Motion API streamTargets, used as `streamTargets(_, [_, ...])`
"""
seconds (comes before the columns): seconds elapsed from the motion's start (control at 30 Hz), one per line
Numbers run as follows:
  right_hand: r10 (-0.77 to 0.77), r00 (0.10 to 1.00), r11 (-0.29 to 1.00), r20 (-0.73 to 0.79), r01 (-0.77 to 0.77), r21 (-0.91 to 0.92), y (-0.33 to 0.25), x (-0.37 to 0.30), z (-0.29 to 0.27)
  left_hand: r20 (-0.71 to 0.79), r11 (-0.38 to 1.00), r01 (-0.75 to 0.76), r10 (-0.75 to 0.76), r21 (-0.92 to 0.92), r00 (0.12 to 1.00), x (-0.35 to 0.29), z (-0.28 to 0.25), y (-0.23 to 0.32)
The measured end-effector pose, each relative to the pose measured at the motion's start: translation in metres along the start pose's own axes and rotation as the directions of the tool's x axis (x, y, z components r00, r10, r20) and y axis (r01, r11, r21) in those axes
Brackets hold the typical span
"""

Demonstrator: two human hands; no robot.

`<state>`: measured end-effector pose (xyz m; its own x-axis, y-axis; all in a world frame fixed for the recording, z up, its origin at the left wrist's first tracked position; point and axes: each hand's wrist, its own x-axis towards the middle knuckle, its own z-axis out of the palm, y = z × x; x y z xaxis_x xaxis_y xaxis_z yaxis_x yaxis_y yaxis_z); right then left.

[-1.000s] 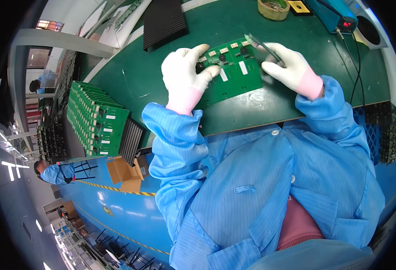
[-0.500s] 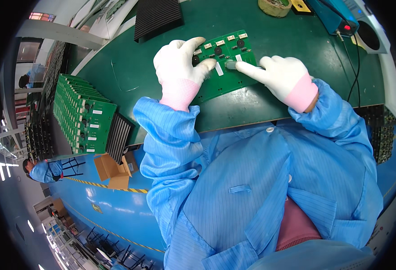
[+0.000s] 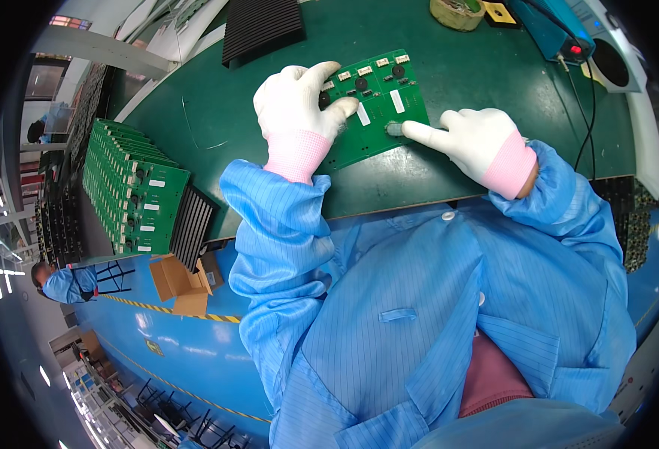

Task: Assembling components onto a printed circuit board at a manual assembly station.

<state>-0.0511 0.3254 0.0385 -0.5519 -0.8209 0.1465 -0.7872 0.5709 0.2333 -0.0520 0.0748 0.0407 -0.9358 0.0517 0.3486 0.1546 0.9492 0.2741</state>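
Observation:
A green circuit board (image 3: 374,138) lies tilted on the green bench top, with white connectors along its far edge, round black parts and white label strips. My left hand (image 3: 296,105), in a white glove with a pink cuff, grips its left side, thumb on the face and index finger at the far edge. Over the board's right half reaches my gloved right hand (image 3: 470,141), its index finger stretched out and the other fingers curled. A small grey piece (image 3: 395,129) shows at that fingertip, against the board; its kind is unclear.
At left, a row of upright green circuit boards (image 3: 131,187) sits in a black ribbed rack (image 3: 192,224). Another black ribbed piece (image 3: 262,31) lies at the far edge. A tape roll (image 3: 457,13) and a blue device (image 3: 554,30) with a cable stand far right.
My right hand has shifted nearer to me and slightly right, taking the grey piece from between the white labels to a lower spot on the board. My left hand keeps its grip.

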Motion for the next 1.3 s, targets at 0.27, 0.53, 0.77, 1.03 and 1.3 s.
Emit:
streamTargets(0.27, [0.067, 0.974, 0.994, -0.218, -0.046, 0.096, 0.003, 0.008, -0.002, -0.168, 0.991, -0.13, 0.121, -0.042, 0.978, -0.001, 0.001, -0.005])
streamTargets(0.53, [0.357, 0.91, 0.8, -0.211, -0.182, 0.572, 0.062, -0.008, 0.017, -0.283, 0.965, -0.106, 0.034, -0.24, 0.958, -0.047, -0.065, -0.009])
streamTargets(0.77, [0.483, 0.872, 0.86, -0.079, -0.456, 0.227, 0.141, -0.017, 0.095, -0.416, 0.896, 0.421, -0.331, 0.144, 0.847, -0.118, -0.17, -0.087])
streamTargets(1.03, [0.487, 0.871, 0.873, -0.058, -0.484, 0.057, 0.143, -0.014, 0.107, -0.466, 0.796, 0.553, -0.403, 0.247, 0.788, -0.165, -0.172, -0.166])
streamTargets(1.3, [0.493, 0.865, 0.868, -0.098, -0.48, 0.126, 0.139, -0.011, 0.103, -0.384, 0.772, 0.554, -0.43, 0.312, 0.817, -0.159, -0.171, -0.175])
